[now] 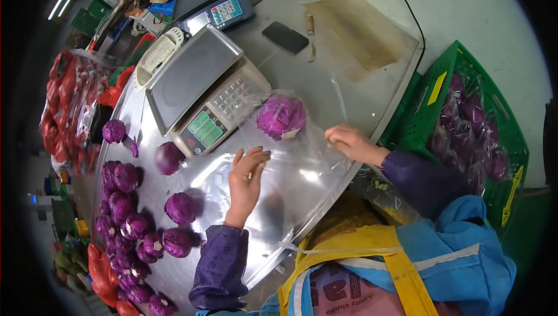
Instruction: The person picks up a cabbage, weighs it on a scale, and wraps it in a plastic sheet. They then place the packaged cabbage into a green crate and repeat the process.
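A purple cabbage point(281, 117) lies inside a clear plastic bag point(317, 148) on the metal table, beside the scale's keypad. My right hand point(351, 143) is closed, pinching the bag's gathered film to the right of the cabbage. Below and left of the cabbage is my left hand point(247, 182), raised over the table with its fingers loosely bent and apart; I see nothing clearly held in it. A digital scale point(232, 98) with a steel pan stands just beyond. One loose cabbage point(169, 158) sits by its display.
Several purple cabbages point(125, 177) crowd the table's left side. A phone point(285, 37), a knife point(311, 37) and a brown sheet point(363, 31) lie at the back. On the right, a green crate point(459, 60) holds bagged cabbages. A second scale point(218, 8) stands far back.
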{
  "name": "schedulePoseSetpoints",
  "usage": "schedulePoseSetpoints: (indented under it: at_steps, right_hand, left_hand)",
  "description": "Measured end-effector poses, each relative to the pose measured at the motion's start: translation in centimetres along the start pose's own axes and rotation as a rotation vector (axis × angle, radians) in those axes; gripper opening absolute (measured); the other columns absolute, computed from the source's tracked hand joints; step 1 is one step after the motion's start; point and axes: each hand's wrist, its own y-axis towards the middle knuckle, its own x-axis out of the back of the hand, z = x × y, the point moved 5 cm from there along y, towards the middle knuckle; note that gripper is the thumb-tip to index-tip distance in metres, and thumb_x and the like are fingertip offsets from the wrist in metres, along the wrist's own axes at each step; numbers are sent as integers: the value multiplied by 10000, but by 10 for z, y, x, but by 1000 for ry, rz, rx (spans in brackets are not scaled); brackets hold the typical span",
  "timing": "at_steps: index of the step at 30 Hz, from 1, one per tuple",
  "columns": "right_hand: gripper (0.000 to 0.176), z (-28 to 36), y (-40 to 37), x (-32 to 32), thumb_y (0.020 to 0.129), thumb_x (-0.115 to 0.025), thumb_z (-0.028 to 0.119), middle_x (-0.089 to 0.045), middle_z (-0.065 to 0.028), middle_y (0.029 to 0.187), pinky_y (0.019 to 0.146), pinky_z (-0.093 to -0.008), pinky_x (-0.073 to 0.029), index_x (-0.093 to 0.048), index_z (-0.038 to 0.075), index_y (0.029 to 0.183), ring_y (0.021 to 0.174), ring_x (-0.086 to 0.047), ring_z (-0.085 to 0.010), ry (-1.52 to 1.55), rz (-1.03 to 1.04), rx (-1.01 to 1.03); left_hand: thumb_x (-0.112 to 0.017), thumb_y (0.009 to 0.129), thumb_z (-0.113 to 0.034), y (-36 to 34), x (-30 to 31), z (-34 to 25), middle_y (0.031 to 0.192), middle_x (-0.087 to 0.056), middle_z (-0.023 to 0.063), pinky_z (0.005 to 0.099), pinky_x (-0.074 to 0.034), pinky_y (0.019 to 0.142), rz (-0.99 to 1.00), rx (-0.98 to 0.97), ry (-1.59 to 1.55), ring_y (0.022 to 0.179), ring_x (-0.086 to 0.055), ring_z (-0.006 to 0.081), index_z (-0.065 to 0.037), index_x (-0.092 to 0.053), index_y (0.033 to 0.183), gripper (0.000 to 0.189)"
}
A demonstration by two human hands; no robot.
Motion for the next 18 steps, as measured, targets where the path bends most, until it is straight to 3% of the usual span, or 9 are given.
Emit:
schedulePoseSetpoints:
  at_steps: [1, 3, 4, 7, 8, 11, 12, 14, 18]
  right_hand:
    - [94, -5, -1, 5, 775, -577, 7, -566, -62, 1027, 825, -272, -405, -512, 52, 826, 900, -533, -167, 291, -105, -162]
    - [54, 11, -2, 22, 810, -542, 7, -569, -72, 1025, 836, -269, -398, -505, 44, 822, 911, -533, -155, 464, -146, -213]
    - [41, 21, -3, 32, 845, -507, 7, -572, -83, 1022, 848, -266, -390, -499, 36, 818, 922, -534, -144, 640, -193, -269]
    - [80, 58, -7, 53, 883, -424, 43, -560, -111, 993, 889, -309, -373, -493, 7, 866, 949, -515, -160, 624, -182, -257]
    - [80, 61, -8, 51, 883, -424, 43, -560, -111, 993, 889, -309, -373, -493, 7, 866, 949, -515, -160, 620, -183, -260]
    - [122, 67, -6, 41, 891, -386, 82, -558, -110, 881, 808, -310, -424, -473, 15, 837, 839, -546, -171, 688, -183, -236]
    - [130, 56, -7, 35, 890, -383, 96, -550, -104, 836, 735, -309, -441, -459, 24, 813, 762, -548, -176, 764, -226, -351]
    - [177, 44, -9, 20, 891, -380, 136, -508, -73, 702, 495, -284, -433, -412, 47, 741, 532, -521, -169, 918, -319, -476]
    - [164, 42, -34, 2, 873, -397, 118, -495, -43, 625, 422, -223, -411, -413, 52, 724, 453, -515, -117, 900, -168, -704]
  left_hand:
    - [-552, 835, -43, -2, 2, 1, 972, -644, 53, 400, -319, 978, -5, 3, 1, 1017, -573, 214, -31, -623, 865, 78]
    - [-487, 882, -50, -13, 11, 23, 966, -647, 74, 334, -360, 931, -229, 372, -525, 990, -568, 175, -6, -616, 863, 138]
    - [-447, 909, -87, -15, 19, 17, 945, -640, 91, 265, -386, 861, -271, 384, -433, 927, -559, 148, 19, -604, 847, 199]
    - [-455, 913, -130, -41, 16, 33, 925, -633, 84, 255, -392, 815, -359, 389, -627, 862, -549, 135, 27, -592, 826, 226]
    - [-452, 920, -153, -48, 14, 34, 773, -582, 39, 233, -393, 769, -412, 447, -622, 763, -503, 98, 8, -558, 759, 251]
    - [-452, 922, -148, -67, -3, 44, 654, -470, -9, 216, -387, 721, -572, 534, -953, 693, -436, 64, -34, -516, 707, 251]
    - [-464, 918, -160, -69, -6, 38, 607, -380, -37, 203, -373, 656, -632, 603, -976, 620, -383, 50, -72, -488, 685, 251]
    - [-470, 914, -165, -84, -13, 44, 609, -391, -40, 208, -375, 633, -605, 654, -991, 602, -383, 53, -74, -491, 685, 247]
    - [-473, 901, -176, -113, -27, 40, 612, -449, -7, 251, -428, 631, -584, 870, -1020, 566, -435, 86, -63, -502, 688, 242]
